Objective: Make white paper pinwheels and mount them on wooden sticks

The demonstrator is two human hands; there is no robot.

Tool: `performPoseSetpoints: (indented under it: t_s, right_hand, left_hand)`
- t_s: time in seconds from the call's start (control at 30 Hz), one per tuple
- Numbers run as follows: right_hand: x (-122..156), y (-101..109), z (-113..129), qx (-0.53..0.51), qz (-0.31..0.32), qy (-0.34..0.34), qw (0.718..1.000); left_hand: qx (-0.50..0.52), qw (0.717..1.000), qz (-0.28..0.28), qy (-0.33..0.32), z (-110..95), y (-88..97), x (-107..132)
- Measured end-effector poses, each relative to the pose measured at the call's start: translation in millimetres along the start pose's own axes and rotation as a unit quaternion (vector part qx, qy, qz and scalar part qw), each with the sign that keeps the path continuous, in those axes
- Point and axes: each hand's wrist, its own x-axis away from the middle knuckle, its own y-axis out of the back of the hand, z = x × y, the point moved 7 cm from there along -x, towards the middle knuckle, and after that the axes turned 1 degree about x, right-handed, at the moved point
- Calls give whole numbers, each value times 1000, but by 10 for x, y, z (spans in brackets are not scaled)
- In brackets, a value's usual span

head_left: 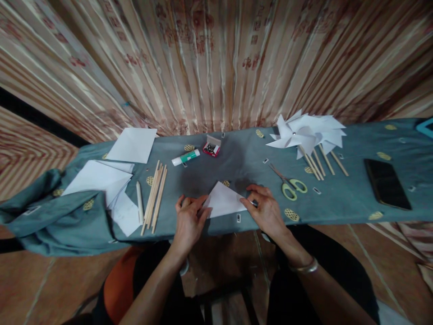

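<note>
1. The triangle of folded white paper [226, 201] lies near the front edge of the cloth-covered, grey-green worktop [348, 203], between the two hands, its apex pointing away from the person.
2. The bare left hand [190, 219] has its thumb and fingers drawn nearly together, pinching the paper's left corner.
3. The bare right hand [268, 212] has curled fingers closed on the right corner; a small, shiny, silvery object [254, 203] shows beside them, too small to identify, and I cannot tell whether it is gripped.
4. Weight: the paper looks very light, so a slight nudge could probably slide or turn it on the cloth.
5. Stiffness: it should bend easily across its flat face and feel firmer along a crease; which edge carries the fold is hard to tell.
6. Fragility: the pointed tips would likely crumple first, and a hard tug between both hands could tear it.
7. Hold: a gentle, flat pinch slightly inside each lower corner seems best, leaving the apex free.
</note>
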Motion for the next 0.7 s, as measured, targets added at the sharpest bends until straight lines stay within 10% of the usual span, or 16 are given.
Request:
performPoseSetpoints:
  t_s: [0.7]
  right_hand:
    - [34, -24, 267, 177, -8, 106, 978]
  left_hand:
    - [-114, 989, -8, -88, -222, 104, -40]
